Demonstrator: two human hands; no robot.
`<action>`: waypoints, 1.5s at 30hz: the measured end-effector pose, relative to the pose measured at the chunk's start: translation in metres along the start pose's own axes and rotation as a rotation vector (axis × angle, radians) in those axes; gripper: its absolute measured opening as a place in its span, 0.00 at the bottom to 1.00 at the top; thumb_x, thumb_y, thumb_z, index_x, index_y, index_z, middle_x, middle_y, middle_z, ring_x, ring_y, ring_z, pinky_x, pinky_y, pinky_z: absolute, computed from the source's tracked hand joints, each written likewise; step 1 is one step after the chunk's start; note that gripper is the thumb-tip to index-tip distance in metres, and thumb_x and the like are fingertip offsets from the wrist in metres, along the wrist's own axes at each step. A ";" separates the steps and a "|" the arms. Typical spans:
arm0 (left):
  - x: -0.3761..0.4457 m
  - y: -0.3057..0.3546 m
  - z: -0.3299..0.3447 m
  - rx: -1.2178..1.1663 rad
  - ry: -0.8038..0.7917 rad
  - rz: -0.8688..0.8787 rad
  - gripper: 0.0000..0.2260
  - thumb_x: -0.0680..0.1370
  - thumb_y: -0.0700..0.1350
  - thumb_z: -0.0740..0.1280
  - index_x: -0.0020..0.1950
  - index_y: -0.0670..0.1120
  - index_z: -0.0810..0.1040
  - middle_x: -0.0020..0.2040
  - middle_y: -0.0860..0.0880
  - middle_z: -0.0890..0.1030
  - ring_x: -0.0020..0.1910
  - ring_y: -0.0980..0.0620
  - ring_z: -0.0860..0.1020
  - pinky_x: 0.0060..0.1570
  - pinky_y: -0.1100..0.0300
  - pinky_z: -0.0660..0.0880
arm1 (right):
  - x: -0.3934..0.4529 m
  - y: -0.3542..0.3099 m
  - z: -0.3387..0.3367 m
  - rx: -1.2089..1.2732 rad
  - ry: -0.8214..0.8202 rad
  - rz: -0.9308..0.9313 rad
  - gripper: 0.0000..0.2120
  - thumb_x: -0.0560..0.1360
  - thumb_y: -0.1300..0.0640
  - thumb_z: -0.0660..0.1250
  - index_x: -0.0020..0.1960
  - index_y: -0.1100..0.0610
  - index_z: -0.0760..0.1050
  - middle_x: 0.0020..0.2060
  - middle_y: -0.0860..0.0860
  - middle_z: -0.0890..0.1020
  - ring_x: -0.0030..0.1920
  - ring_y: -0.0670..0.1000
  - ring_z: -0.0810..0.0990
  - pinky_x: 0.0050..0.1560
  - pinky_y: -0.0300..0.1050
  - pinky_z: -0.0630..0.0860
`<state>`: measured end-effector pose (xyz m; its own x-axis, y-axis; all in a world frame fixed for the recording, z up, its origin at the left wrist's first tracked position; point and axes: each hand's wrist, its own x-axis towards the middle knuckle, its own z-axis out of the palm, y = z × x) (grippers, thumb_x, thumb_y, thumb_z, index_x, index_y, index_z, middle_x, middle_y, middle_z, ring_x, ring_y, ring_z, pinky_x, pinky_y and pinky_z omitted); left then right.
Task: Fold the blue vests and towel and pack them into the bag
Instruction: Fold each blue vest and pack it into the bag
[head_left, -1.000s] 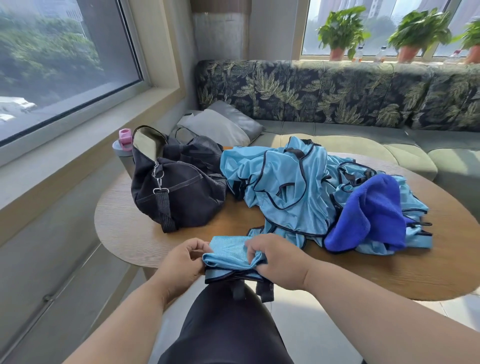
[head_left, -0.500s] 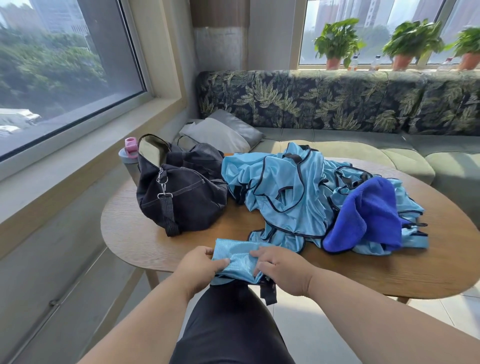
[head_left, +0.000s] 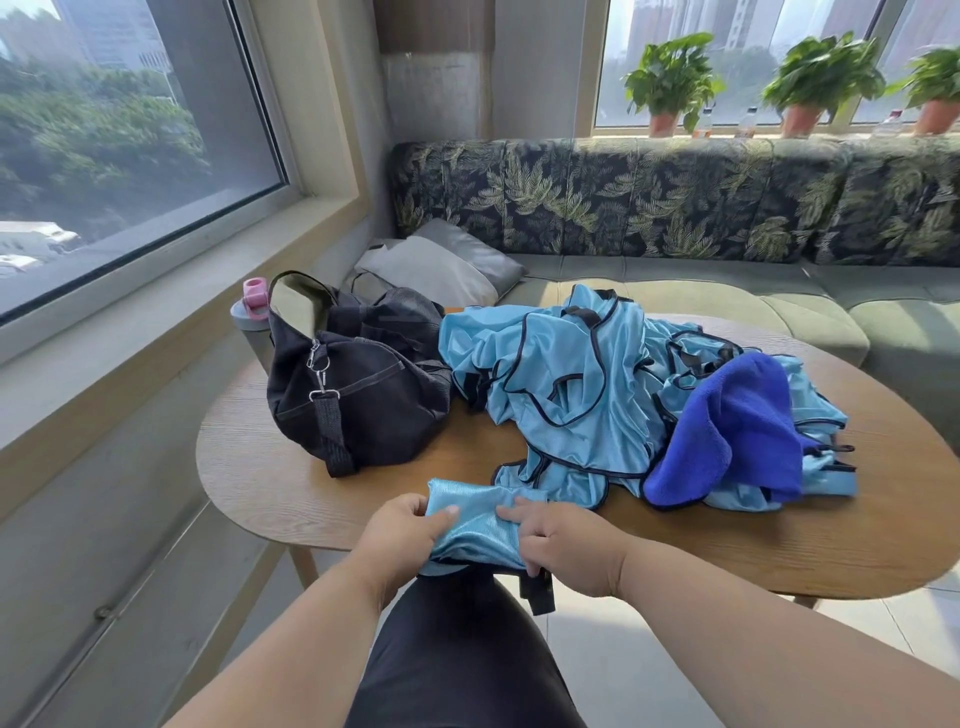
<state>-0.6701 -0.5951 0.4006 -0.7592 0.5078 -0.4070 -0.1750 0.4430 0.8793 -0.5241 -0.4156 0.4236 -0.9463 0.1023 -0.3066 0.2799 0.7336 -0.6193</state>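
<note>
since the earlier frames the folded vest (head_left: 475, 525) is seen to have been carried from the lap edge further onto the near rim of the table (head_left: 291, 483), and its top layer is now laid flatter. at the lower centre of the frame the bundle is pinched at its left end by the left hand (head_left: 402, 538), thumb on top and fingers curled beneath. its right part is pressed down by the right hand (head_left: 563, 545), whose fingers are laid fairly straight over the cloth; a black strap end (head_left: 537, 592) is left hanging off the table edge below that hand. a dark-clad knee (head_left: 457, 649) is seen under the bundle at the bottom of the frame.

just beyond, at centre right, the unfolded blue vests (head_left: 561, 395) are heaped on the table, and the darker blue towel (head_left: 737, 431) is draped over the heap's right side. at centre left the black bag (head_left: 363, 400) is set on the table, touching the heap, its mouth gaping upward. a pink-capped bottle (head_left: 252, 312) is stood just behind the bag.

further back a grey cushion (head_left: 441, 265) is lain on the leaf-patterned sofa (head_left: 675, 202), and potted plants (head_left: 670, 83) are lined along the sill at the upper right.
</note>
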 end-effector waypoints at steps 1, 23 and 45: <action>-0.001 0.001 0.002 -0.006 -0.005 0.025 0.08 0.81 0.48 0.73 0.54 0.44 0.82 0.44 0.47 0.89 0.44 0.48 0.87 0.50 0.49 0.84 | 0.002 0.002 0.001 0.045 0.050 0.025 0.12 0.79 0.57 0.62 0.37 0.52 0.76 0.75 0.42 0.74 0.76 0.43 0.69 0.70 0.40 0.66; 0.012 0.089 -0.033 0.499 0.173 0.527 0.16 0.78 0.53 0.74 0.65 0.56 0.79 0.61 0.58 0.82 0.62 0.57 0.78 0.66 0.55 0.74 | 0.009 0.019 -0.044 0.609 0.257 0.076 0.15 0.77 0.53 0.75 0.63 0.46 0.79 0.53 0.47 0.87 0.54 0.49 0.86 0.61 0.51 0.82; 0.025 0.097 -0.071 1.389 0.359 0.605 0.18 0.73 0.38 0.64 0.52 0.59 0.83 0.50 0.56 0.80 0.56 0.47 0.76 0.73 0.45 0.62 | 0.007 0.022 -0.041 0.814 0.388 0.136 0.16 0.77 0.55 0.75 0.63 0.46 0.78 0.52 0.48 0.87 0.53 0.50 0.87 0.59 0.52 0.83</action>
<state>-0.7509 -0.5916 0.4933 -0.6401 0.7498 0.1675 0.7438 0.6594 -0.1089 -0.5307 -0.3711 0.4374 -0.8433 0.4804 -0.2409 0.2815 0.0131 -0.9595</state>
